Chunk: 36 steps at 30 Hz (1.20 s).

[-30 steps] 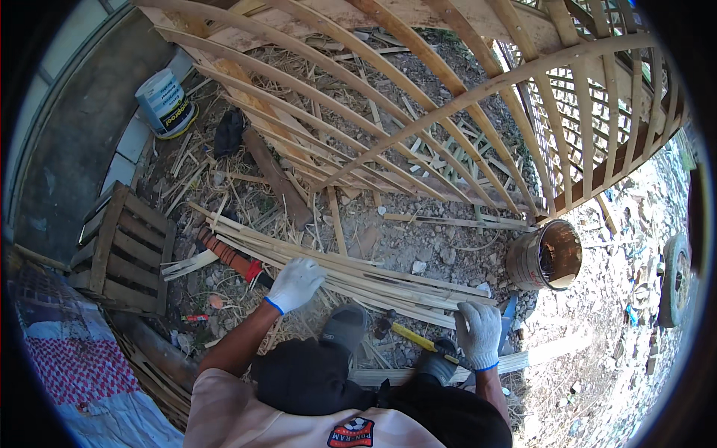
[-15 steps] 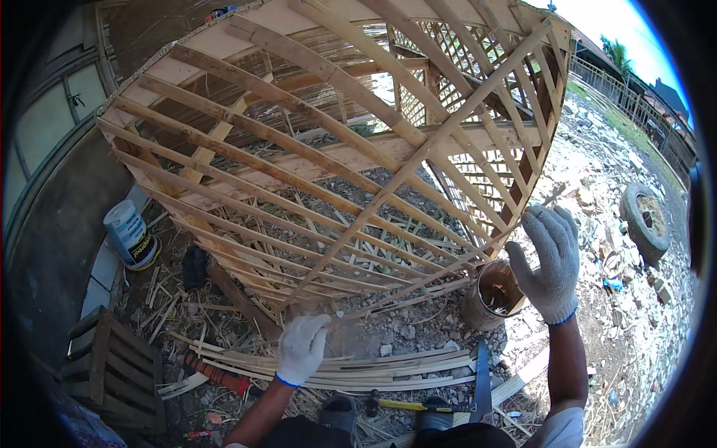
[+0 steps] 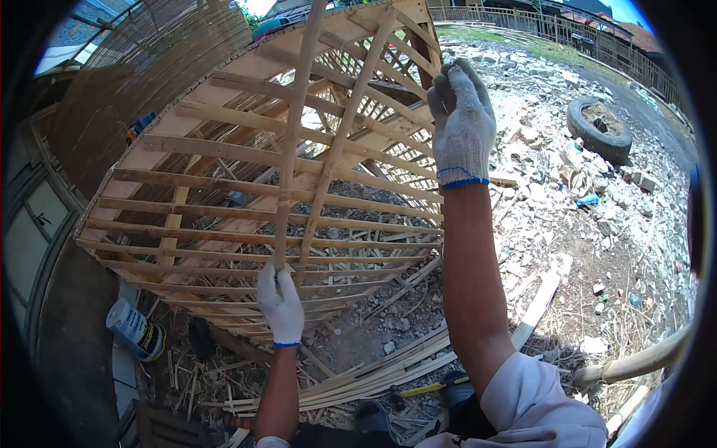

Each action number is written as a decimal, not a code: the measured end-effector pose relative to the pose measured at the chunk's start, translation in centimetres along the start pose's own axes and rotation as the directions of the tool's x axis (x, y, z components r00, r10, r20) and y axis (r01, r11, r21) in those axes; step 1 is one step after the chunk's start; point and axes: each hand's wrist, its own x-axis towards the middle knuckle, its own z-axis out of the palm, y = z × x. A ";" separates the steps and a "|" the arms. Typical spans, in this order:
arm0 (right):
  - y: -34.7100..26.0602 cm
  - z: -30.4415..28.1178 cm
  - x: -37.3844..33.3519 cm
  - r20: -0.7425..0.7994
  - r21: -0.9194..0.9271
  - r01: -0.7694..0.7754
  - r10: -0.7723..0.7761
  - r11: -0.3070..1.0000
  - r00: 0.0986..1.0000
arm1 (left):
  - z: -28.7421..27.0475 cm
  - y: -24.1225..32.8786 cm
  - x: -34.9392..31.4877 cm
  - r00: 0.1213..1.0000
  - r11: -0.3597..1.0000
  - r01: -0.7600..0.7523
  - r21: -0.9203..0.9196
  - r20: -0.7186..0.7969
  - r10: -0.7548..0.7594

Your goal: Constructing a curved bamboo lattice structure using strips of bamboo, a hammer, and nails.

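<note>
A large curved lattice frame of wooden slats [image 3: 224,152] leans in front of me, with a diagonal slat [image 3: 349,112] crossing it. Left of that diagonal, a long bare wooden strip [image 3: 293,112] runs steeply up over the lattice and leaves the view at the top. Around the lower end of this strip my left hand [image 3: 281,308], in a white knit glove, is closed. My right hand [image 3: 463,123], gloved too, is raised beside the frame's right edge. Its fingers are curled in; whatever they may hold is hidden.
A white pail [image 3: 134,328] stands at the left by a wall. Bundled thin strips [image 3: 373,378] and a yellow hammer handle [image 3: 426,390] lie near my feet. Rubble and an old tyre [image 3: 599,128] are at the right, and a round pole [image 3: 635,358] juts in.
My left hand has risen and now grips the steep strip's lower end. The right hand has moved up and left, its fingers curling in. My view has shifted over the frame.
</note>
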 end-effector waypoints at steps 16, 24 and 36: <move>10.3 -2.6 -6.9 0.243 -0.418 -0.084 0.201 0.904 0.949 | 4.6 0.0 0.4 0.990 0.991 -0.123 -0.055 0.068 0.127; 10.5 -5.6 -4.2 0.181 -0.382 -0.092 0.173 0.919 0.968 | 9.6 2.1 -0.6 0.970 0.990 -0.051 -0.128 0.229 0.080; 11.4 -7.8 -3.7 0.201 -0.551 -0.101 0.249 0.828 0.947 | 14.0 4.5 1.8 0.959 0.948 0.108 -0.298 0.284 -0.020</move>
